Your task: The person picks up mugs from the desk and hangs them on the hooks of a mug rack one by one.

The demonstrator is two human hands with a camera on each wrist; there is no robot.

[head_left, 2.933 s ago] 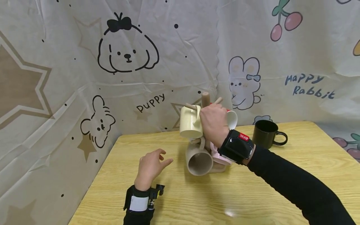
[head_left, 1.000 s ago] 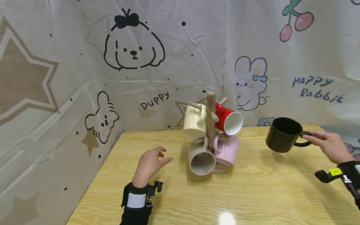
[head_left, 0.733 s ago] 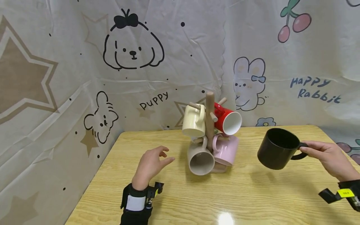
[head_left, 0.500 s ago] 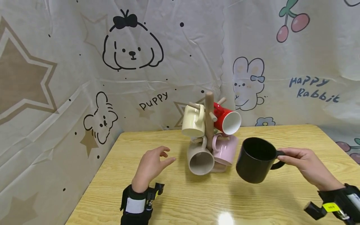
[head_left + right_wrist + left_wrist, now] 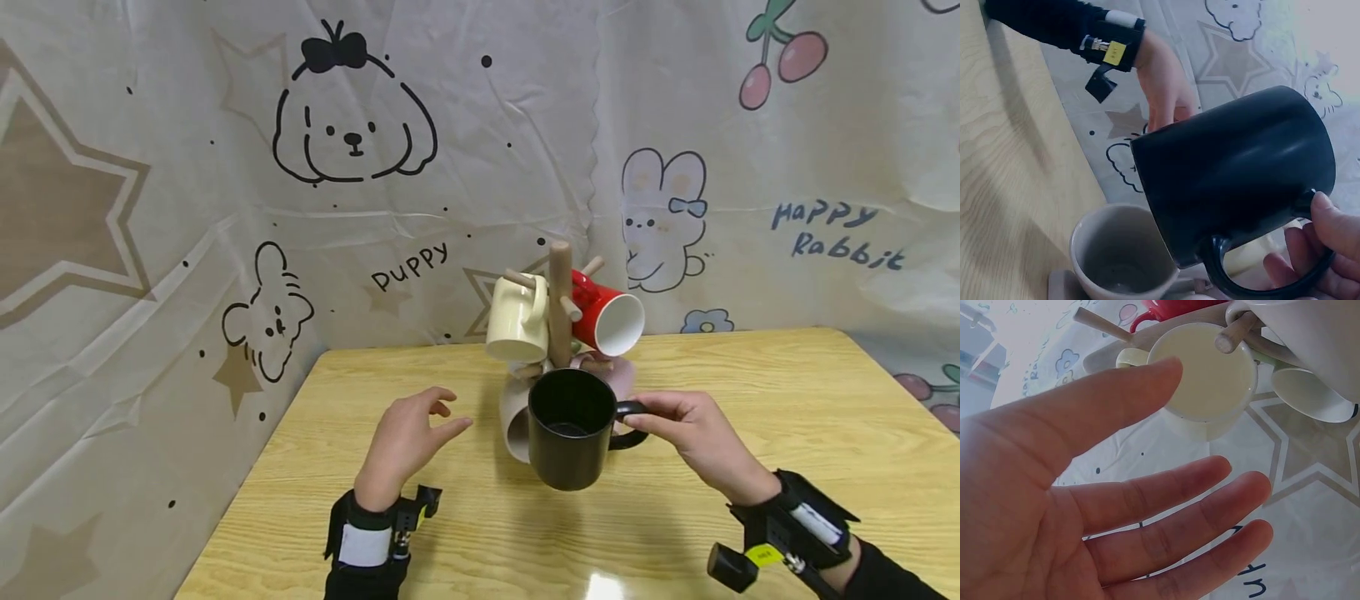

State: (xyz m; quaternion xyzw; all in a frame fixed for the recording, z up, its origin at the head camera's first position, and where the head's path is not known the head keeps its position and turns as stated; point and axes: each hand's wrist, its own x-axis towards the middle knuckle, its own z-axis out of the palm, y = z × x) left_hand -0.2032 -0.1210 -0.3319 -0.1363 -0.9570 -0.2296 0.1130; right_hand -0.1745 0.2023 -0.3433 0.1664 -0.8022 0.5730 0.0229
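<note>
My right hand (image 5: 701,437) pinches the handle of a black mug (image 5: 570,454), held upright above the table in front of a wooden mug tree (image 5: 559,321). A cream mug (image 5: 513,329) hangs at the tree's upper left and a red mug (image 5: 592,312) at its upper right. Below them, a taupe mug (image 5: 513,412) and a pink mug (image 5: 621,377) are partly hidden behind the black one. To the left, my left hand (image 5: 401,442) is empty, fingers loosely bent, apart from the mugs. The left wrist view shows its open palm near the cream mug (image 5: 1210,375).
The wooden table (image 5: 315,500) ends at a patterned cloth backdrop (image 5: 420,100) behind and to the left. One short peg (image 5: 571,309) on the tree points forward with no mug on it.
My right hand left the tree, took the black mug by its handle from the table's right side and carried it left to the front of the tree. My left hand has barely moved.
</note>
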